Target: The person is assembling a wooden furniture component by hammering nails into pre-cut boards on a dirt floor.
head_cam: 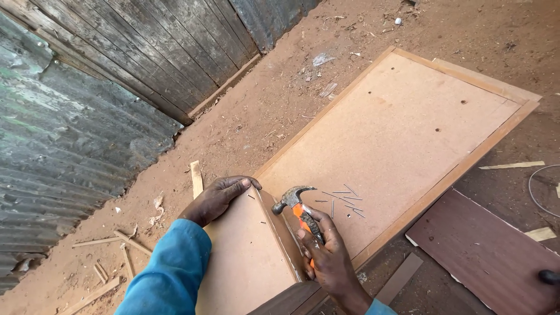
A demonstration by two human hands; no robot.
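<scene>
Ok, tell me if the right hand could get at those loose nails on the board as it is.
Probably yes. The nails lie in the open on the flat board, just beyond the right hand, with nothing between, but that hand is full with the hammer.

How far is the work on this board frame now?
Done: the large board lies flat inside its wooden edging. In hand: the left hand steadies an upright panel on it, and the right hand grips a claw hammer. Left: loose nails lie unused on the board.
</scene>
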